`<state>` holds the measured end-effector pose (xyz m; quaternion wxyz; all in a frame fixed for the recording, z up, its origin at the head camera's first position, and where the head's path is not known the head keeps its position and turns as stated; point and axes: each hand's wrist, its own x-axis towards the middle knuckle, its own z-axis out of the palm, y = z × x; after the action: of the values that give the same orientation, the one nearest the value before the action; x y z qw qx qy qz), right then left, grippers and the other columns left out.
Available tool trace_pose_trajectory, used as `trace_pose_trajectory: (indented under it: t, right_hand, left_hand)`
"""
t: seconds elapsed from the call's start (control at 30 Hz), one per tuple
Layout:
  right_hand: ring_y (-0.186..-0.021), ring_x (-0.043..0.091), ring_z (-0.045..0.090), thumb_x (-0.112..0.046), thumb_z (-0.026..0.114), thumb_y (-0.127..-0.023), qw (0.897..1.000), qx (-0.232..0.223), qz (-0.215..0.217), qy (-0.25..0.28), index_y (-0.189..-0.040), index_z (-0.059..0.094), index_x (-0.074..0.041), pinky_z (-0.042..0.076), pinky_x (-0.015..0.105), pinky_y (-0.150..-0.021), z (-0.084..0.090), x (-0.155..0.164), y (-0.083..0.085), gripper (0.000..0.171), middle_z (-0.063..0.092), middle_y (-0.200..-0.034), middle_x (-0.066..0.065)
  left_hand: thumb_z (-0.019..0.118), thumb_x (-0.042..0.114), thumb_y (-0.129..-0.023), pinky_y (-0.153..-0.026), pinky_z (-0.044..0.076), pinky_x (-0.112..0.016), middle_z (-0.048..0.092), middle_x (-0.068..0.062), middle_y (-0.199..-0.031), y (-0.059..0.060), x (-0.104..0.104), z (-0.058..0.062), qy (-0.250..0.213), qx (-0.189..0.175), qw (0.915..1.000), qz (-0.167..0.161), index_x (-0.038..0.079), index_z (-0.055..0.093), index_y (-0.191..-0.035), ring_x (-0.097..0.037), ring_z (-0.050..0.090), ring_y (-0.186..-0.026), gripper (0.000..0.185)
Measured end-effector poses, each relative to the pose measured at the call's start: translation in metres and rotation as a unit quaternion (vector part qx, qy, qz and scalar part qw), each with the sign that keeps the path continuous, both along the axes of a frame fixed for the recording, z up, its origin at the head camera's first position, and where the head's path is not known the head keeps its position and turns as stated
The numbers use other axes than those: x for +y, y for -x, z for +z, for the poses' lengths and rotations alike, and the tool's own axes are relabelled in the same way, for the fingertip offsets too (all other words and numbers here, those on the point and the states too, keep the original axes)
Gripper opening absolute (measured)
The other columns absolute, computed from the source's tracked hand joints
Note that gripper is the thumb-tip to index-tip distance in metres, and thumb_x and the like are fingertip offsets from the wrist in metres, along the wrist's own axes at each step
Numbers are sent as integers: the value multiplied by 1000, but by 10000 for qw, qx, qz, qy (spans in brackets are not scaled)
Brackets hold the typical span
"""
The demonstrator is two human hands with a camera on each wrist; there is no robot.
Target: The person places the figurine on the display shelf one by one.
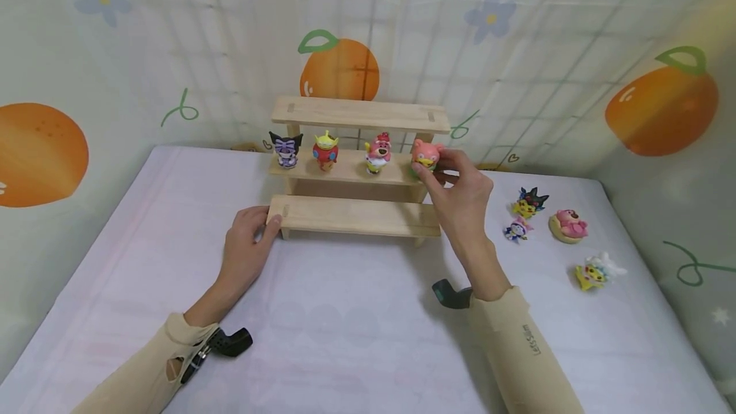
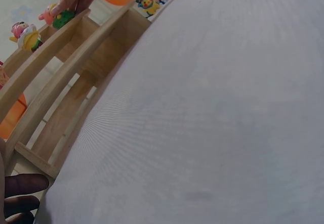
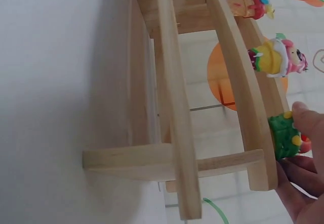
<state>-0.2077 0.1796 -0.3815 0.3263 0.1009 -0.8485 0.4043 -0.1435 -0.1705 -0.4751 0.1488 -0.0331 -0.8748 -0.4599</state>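
Observation:
A three-tier wooden display shelf (image 1: 356, 214) stands on the table. My left hand (image 1: 248, 245) grips the left end of its lowest board, thumb on top; in the left wrist view several fingertips (image 2: 26, 184) show beside the shelf's leg. My right hand (image 1: 464, 193) pinches a pink figurine (image 1: 425, 153) at the right end of the middle board. Its green lower part (image 3: 284, 135) touches or nearly touches the board in the right wrist view. Left of it on that board stand a pink bear figurine (image 1: 377, 153), a green-headed alien figurine (image 1: 326, 152) and a black-eared figurine (image 1: 286, 151).
On the table's right side lie a black-eared yellow figurine (image 1: 529, 203), a small blue-and-pink figurine (image 1: 518, 229), a pink bear on a round base (image 1: 569, 227) and a yellow figurine with a white top (image 1: 598, 272). A curtain printed with oranges (image 1: 340, 69) hangs behind.

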Motion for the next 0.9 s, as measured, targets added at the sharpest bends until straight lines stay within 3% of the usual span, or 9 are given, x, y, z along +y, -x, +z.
trace_pose_trajectory:
  t: [0.5, 0.73, 0.9]
  right_hand:
    - [-103, 26, 75, -21, 92, -84, 9996, -246, 146, -6, -124, 69, -1, 62, 36, -91, 1, 21, -17, 50, 78, -113, 14]
    - [-104, 27, 75, -20, 92, -83, 9996, -246, -76, 114, -133, 63, -2, 59, 20, -92, -4, 40, -24, 60, 78, -115, 14]
    - [-102, 25, 75, -18, 91, -83, 9997, -166, -122, 104, -129, 65, -2, 57, 15, -93, -6, 54, -30, 55, 78, -115, 12]
  left_hand:
    - [59, 36, -108, -116, 39, -54, 68, -15, -135, 0, -1, -1, 27, -19, 10000, 9, -2, 76, -107, -32, 53, -136, 42]
    - [58, 36, -109, -117, 39, -55, 67, -17, -136, 0, 0, 1, 9, -65, 10000, -33, -3, 76, -107, -33, 52, -136, 42]
    - [58, 36, -109, -117, 38, -56, 67, -17, -137, 0, -1, 1, 40, -94, 9999, -4, -3, 76, -108, -33, 52, -138, 43]
